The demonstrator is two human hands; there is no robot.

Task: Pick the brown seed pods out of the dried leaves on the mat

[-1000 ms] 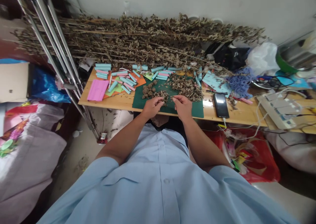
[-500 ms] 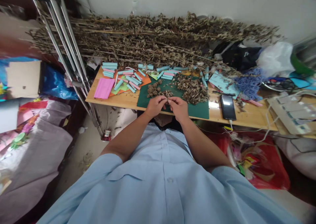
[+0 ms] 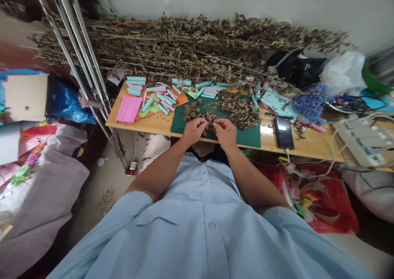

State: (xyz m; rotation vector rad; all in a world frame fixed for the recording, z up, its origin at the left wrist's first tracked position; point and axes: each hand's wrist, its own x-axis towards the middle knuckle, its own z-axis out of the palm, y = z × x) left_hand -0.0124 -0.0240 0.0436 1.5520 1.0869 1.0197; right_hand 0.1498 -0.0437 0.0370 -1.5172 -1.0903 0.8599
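My left hand (image 3: 194, 131) is at the front of a green cutting mat (image 3: 249, 138), thumb and fingers pinched together. My right hand (image 3: 225, 133) is a little to its right, also with pinched fingertips. What either pinch holds is too small to make out. Just beyond the fingertips is a small heap of dried leaves (image 3: 209, 117). Brown leaf balls (image 3: 191, 111) sit in a cluster past my left hand. A larger pile of crumbled dried leaves (image 3: 241, 113) covers the mat's right part.
Blue and pink paper rolls (image 3: 164, 100) lie along the back left, near a pink paper stack (image 3: 129, 109). Long dried plant stalks (image 3: 184, 45) fill the back. To the right are a plugged-in phone (image 3: 284, 133) and blue string (image 3: 312, 104). Metal crutches (image 3: 81, 53) lean at left.
My right hand has moved slightly right, opening a gap between my fingertips, which were together before. The left hand stays nearly in place.
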